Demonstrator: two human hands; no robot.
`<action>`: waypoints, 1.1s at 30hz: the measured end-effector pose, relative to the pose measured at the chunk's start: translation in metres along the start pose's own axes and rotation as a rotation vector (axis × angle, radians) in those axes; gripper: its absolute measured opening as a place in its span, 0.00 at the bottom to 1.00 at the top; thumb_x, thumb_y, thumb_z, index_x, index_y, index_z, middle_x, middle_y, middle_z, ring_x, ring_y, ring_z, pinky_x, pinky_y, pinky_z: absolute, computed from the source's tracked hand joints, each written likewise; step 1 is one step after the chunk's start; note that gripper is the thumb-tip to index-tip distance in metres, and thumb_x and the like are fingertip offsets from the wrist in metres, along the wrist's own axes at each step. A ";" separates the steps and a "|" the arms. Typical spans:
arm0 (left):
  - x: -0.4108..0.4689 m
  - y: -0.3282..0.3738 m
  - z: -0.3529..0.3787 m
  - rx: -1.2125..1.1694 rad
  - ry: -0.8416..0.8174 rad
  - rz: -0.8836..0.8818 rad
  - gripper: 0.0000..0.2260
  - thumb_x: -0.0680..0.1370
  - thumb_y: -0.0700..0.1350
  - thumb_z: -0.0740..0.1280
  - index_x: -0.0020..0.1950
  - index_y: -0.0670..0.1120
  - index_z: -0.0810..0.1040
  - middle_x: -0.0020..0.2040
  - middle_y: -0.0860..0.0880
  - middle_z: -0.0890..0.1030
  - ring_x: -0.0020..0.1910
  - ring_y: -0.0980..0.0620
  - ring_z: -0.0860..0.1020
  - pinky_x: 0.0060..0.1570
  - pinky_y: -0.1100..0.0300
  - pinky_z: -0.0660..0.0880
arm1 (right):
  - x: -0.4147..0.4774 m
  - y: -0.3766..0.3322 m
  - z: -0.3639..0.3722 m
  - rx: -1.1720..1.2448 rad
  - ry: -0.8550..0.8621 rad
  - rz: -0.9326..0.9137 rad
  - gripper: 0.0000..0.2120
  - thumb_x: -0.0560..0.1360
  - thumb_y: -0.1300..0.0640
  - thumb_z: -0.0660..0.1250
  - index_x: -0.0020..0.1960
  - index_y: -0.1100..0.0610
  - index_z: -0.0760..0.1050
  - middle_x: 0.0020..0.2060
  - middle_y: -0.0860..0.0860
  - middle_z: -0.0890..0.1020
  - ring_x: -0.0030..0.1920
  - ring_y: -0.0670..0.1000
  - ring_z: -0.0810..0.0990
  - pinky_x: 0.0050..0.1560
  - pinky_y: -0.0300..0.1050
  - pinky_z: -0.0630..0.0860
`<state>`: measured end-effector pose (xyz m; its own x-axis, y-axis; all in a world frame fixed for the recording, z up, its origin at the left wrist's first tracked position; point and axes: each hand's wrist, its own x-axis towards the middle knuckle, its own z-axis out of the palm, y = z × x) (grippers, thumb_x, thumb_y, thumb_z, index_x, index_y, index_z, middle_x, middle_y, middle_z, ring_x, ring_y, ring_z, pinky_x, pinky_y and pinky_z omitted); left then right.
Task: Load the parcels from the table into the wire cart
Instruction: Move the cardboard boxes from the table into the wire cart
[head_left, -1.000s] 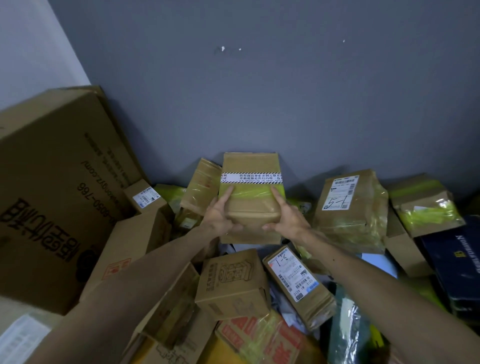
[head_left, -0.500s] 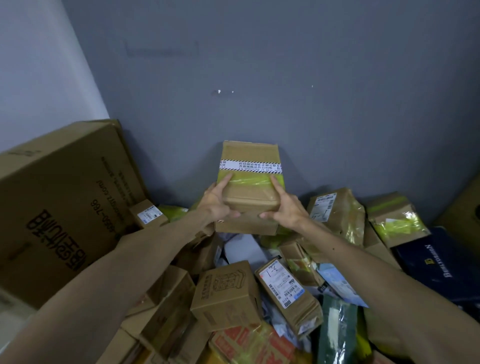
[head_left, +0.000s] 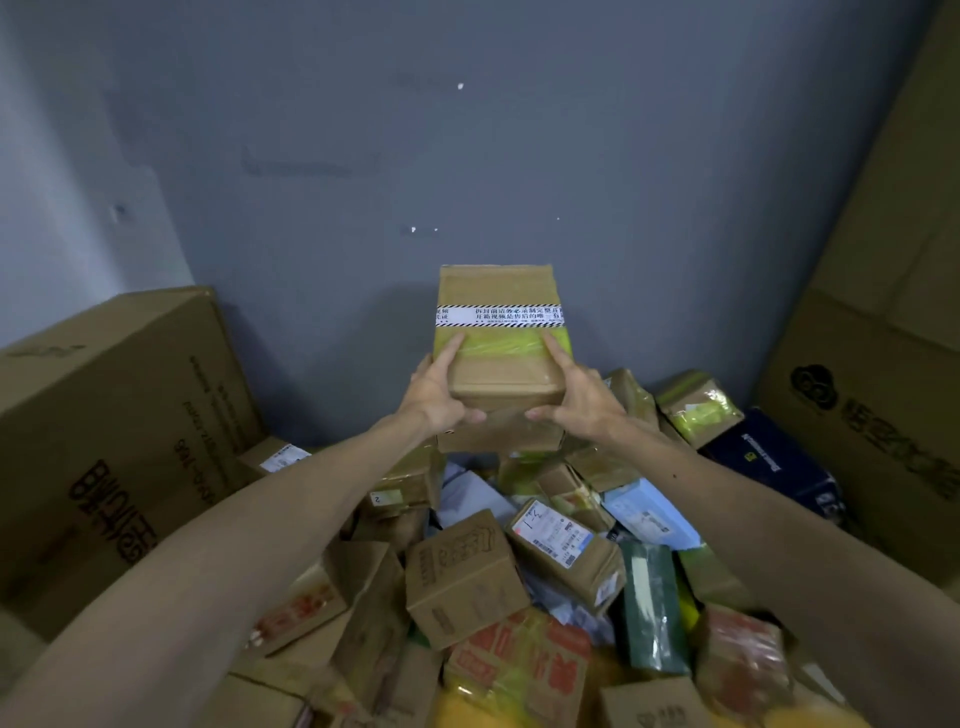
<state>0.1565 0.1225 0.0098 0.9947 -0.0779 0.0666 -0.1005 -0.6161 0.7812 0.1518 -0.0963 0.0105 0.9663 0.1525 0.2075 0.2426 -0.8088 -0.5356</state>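
Left hand (head_left: 436, 395) and right hand (head_left: 582, 395) grip taped parcel (head_left: 498, 291) above heaped parcels (head_left: 462, 577), cartons (head_left: 114, 441) flanking

A parcel depot corner: labelled parcels (head_left: 566, 551) heaped between big cartons (head_left: 109, 441) against a grey wall (head_left: 467, 156).

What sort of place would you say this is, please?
Likely a courier depot or parcel storeroom: a loose heap of taped parcels, several bearing shipping labels, large cartons against a bare grey wall, and one taped box held above the heap.

Brown parcel (head_left: 501, 358) banded with black-white striped tape (head_left: 498, 315) and yellow-green tape (head_left: 501, 344)
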 end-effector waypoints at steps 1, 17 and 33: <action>-0.008 0.003 -0.004 0.001 -0.019 0.023 0.52 0.67 0.43 0.81 0.79 0.64 0.51 0.80 0.42 0.53 0.78 0.41 0.53 0.75 0.44 0.57 | -0.013 -0.005 -0.002 -0.006 0.021 0.017 0.55 0.69 0.51 0.78 0.80 0.45 0.41 0.73 0.57 0.68 0.73 0.59 0.66 0.70 0.48 0.65; -0.160 0.071 0.006 0.007 -0.110 0.224 0.52 0.67 0.43 0.81 0.80 0.63 0.50 0.80 0.44 0.54 0.78 0.42 0.53 0.74 0.45 0.57 | -0.197 -0.036 -0.059 -0.062 0.188 0.106 0.55 0.69 0.49 0.78 0.80 0.46 0.42 0.70 0.59 0.70 0.68 0.60 0.71 0.66 0.49 0.69; -0.309 0.144 0.131 0.090 -0.209 0.274 0.53 0.66 0.45 0.82 0.80 0.62 0.51 0.80 0.46 0.54 0.78 0.42 0.55 0.74 0.46 0.59 | -0.402 0.043 -0.111 -0.011 0.199 0.246 0.54 0.70 0.47 0.77 0.79 0.41 0.39 0.69 0.55 0.69 0.66 0.59 0.70 0.62 0.54 0.71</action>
<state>-0.1680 -0.0447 0.0201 0.9062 -0.4024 0.1301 -0.3733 -0.6165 0.6933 -0.2355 -0.2557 -0.0047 0.9599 -0.1616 0.2292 0.0015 -0.8141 -0.5807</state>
